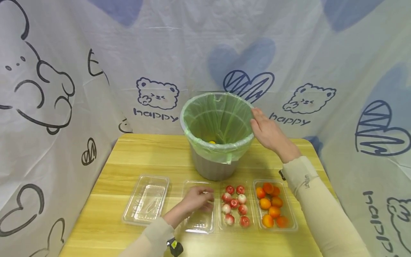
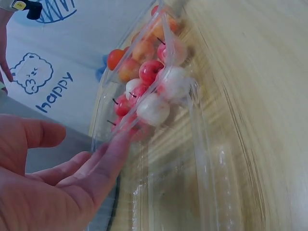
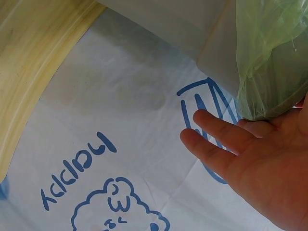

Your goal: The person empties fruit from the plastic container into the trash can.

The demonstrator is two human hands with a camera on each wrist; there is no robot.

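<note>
A grey bin (image 1: 213,167) with a green liner bag (image 1: 221,151) stands at the back of the table; something small and yellow (image 1: 212,142) shows low inside it. My right hand (image 1: 268,130) rests against the right side of its rim, fingers extended, as the right wrist view also shows. Over a clear plastic tray (image 1: 200,227) hovers my left hand (image 1: 197,200), thumb and fingers apart around nothing. Just right of that hand, small red-and-white apples (image 1: 234,203) with stems fill another tray (image 1: 221,223). Several oranges (image 1: 274,212) lie in the rightmost tray (image 1: 292,225).
A further clear tray (image 1: 147,200) without contents sits at the left of the row. The wooden table (image 1: 122,160) is enclosed on three sides by white printed cloth (image 1: 196,60), close behind the bin.
</note>
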